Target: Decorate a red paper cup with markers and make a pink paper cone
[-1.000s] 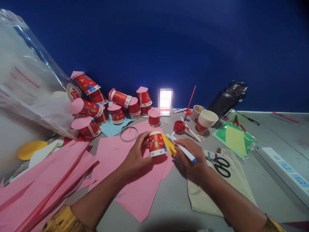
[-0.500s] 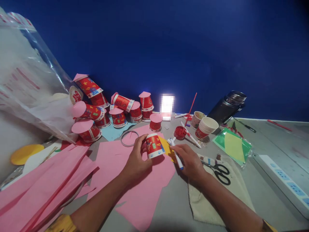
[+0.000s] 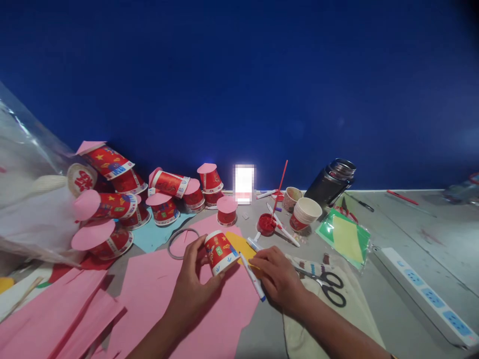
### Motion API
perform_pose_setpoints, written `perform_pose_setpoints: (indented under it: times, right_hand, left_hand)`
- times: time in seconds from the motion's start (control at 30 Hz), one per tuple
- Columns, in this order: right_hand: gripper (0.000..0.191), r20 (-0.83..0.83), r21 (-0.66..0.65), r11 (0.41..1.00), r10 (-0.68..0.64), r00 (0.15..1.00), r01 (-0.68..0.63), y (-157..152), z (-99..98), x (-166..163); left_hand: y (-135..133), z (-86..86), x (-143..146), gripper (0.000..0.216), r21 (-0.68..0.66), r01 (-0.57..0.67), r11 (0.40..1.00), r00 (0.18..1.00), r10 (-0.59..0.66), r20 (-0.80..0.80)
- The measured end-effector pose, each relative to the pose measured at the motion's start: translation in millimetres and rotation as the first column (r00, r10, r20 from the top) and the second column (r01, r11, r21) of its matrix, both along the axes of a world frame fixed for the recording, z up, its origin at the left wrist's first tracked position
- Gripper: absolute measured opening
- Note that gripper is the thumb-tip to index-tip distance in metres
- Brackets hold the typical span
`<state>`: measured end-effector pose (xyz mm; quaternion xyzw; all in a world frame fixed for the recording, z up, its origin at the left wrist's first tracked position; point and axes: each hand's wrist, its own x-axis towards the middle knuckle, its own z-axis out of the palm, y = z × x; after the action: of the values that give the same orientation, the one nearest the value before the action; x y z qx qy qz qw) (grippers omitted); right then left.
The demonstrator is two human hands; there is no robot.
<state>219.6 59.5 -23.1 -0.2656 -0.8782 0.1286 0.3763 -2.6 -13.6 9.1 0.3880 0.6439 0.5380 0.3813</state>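
My left hand (image 3: 196, 276) is wrapped round a red paper cup (image 3: 220, 252) printed with stars, its white rim tilted down toward me and marked with blue arrows. The fingers of my right hand (image 3: 279, 279) are bent together against a white marker (image 3: 252, 279) with a blue end. The marker's upper tip comes close to the cup's rim; my right thumb is mostly hidden. Beneath both lie a yellow piece of paper (image 3: 239, 244) and a large pink sheet (image 3: 149, 294). Another white marker (image 3: 255, 243) shows partly beyond my right fingers.
Pink-topped cups (image 3: 162, 209) stand stacked at the left. Behind my hands are a grey ring (image 3: 171, 249), a pot of red paint (image 3: 266, 227) and stacked cups (image 3: 307, 214). Scissors (image 3: 333, 289) lie on a cloth bag (image 3: 337, 324). A flask (image 3: 329, 184) and power strip (image 3: 422, 294) are at the right.
The view has shifted, so the scene sits lower and further left. The marker has moved toward me with my right hand, its tip now near the cup's rim. My left hand keeps the cup.
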Motion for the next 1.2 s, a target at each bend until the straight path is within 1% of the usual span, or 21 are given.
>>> perform_pose_setpoints:
  times: [0.07, 0.13, 0.2, 0.27, 0.3, 0.33, 0.37, 0.4, 0.47, 0.53, 0.63, 0.73, 0.8, 0.87, 0.9, 0.97, 1.03, 1.07, 1.13, 1.17, 1.2]
  right_hand:
    - [0.024, -0.068, 0.009, 0.994, -0.107, 0.992, 0.108, 8, 2.0, 8]
    - [0.015, -0.107, 0.036, 0.959, -0.276, 0.955, 0.281, 21, 2.9, 21]
    - [0.011, -0.103, 0.066, 0.869, -0.482, 0.870, 0.490, 38, 2.0, 36]
    - [0.015, -0.007, 0.093, 0.793, -0.604, 0.797, 0.602, 52, -0.9, 48]
    - [0.019, 0.064, 0.087, 0.779, -0.627, 0.776, 0.622, 57, -2.9, 53]
    - [0.022, 0.124, 0.075, 0.775, -0.632, 0.765, 0.627, 61, -5.0, 56]
    - [0.024, 0.162, 0.058, 0.778, -0.626, 0.763, 0.626, 63, -7.2, 58]
    - [0.025, 0.183, 0.042, 0.776, -0.625, 0.759, 0.629, 64, -9.2, 60]
    - [0.026, 0.219, 0.010, 0.768, -0.627, 0.748, 0.640, 64, -12.5, 61]
    - [0.026, 0.239, -0.019, 0.769, -0.617, 0.750, 0.639, 64, -13.7, 62]
    - [0.025, 0.225, -0.044, 0.784, -0.596, 0.771, 0.619, 63, -9.9, 63]
    - [0.027, 0.152, -0.054, 0.813, -0.567, 0.809, 0.580, 59, -2.1, 61]
    - [0.030, 0.087, -0.066, 0.835, -0.541, 0.837, 0.546, 56, 2.4, 58]
    - [0.032, 0.025, -0.090, 0.848, -0.523, 0.852, 0.523, 52, 5.5, 54]
    - [0.033, -0.010, -0.127, 0.849, -0.518, 0.855, 0.513, 51, 6.8, 52]
    - [0.037, -0.090, -0.255, 0.839, -0.515, 0.853, 0.480, 48, 9.1, 50]
    - [0.038, -0.177, -0.388, 0.815, -0.525, 0.833, 0.431, 45, 11.6, 48]
    - [0.037, -0.213, -0.430, 0.803, -0.535, 0.818, 0.413, 44, 12.9, 48]
    - [0.034, -0.254, -0.458, 0.787, -0.562, 0.787, 0.414, 43, 15.4, 48]
    - [0.034, -0.262, -0.465, 0.779, -0.575, 0.775, 0.420, 42, 16.6, 48]
    - [0.033, -0.266, -0.473, 0.772, -0.586, 0.766, 0.426, 41, 17.7, 47]
  left_hand:
    - [0, -1.2, 1, 0.089, 0.009, -0.029, 1.000, 1.000, 0.029, 0.003]
    - [0, -2.7, 0, 0.089, 0.015, -0.042, 0.999, 0.999, 0.042, 0.007]
    - [0, -3.9, -3, 0.091, 0.012, -0.034, 0.999, 0.999, 0.034, 0.004]
    - [1, -4.6, -7, 0.092, -0.010, -0.014, 1.000, 1.000, 0.014, 0.005]
    - [2, -5.0, -9, 0.092, -0.026, -0.012, 1.000, 1.000, 0.012, 0.007]
    - [2, -5.6, -10, 0.092, -0.032, -0.010, 0.999, 1.000, 0.010, 0.009]
    - [3, -6.7, -11, 0.090, -0.032, -0.020, 0.999, 1.000, 0.021, 0.007]
    - [3, -8.3, -12, 0.089, -0.016, -0.003, 1.000, 1.000, 0.003, 0.005]
    - [3, -13.0, -13, 0.087, 0.057, 0.044, 0.997, 0.999, -0.043, -0.016]
    - [2, -17.6, -13, 0.085, 0.110, 0.074, 0.991, 0.997, -0.071, -0.037]
    - [1, -19.0, -11, 0.083, 0.125, 0.089, 0.988, 0.996, -0.084, -0.037]
    - [0, -13.8, -10, 0.085, 0.103, 0.110, 0.989, 0.992, -0.115, 0.043]
    - [-1, -9.2, -11, 0.087, 0.084, 0.133, 0.988, 0.979, -0.144, 0.141]
    - [-2, -3.4, -12, 0.089, 0.067, 0.132, 0.989, 0.954, -0.145, 0.263]
    - [-3, 0.4, -13, 0.090, 0.059, 0.120, 0.991, 0.935, -0.133, 0.328]
    - [-5, 10.1, -12, 0.089, 0.042, 0.081, 0.996, 0.885, -0.092, 0.456]
    - [-5, 20.6, -8, 0.087, 0.028, 0.071, 0.997, 0.811, -0.075, 0.580]
    - [-5, 24.7, -5, 0.088, 0.030, 0.087, 0.996, 0.764, -0.086, 0.640]
    - [-1, 28.0, 0, 0.092, 0.062, 0.148, 0.987, 0.660, -0.145, 0.737]
    - [2, 26.6, 2, 0.093, 0.083, 0.178, 0.981, 0.619, -0.177, 0.765]
    - [5, 23.1, 4, 0.093, 0.104, 0.194, 0.976, 0.595, -0.201, 0.778]
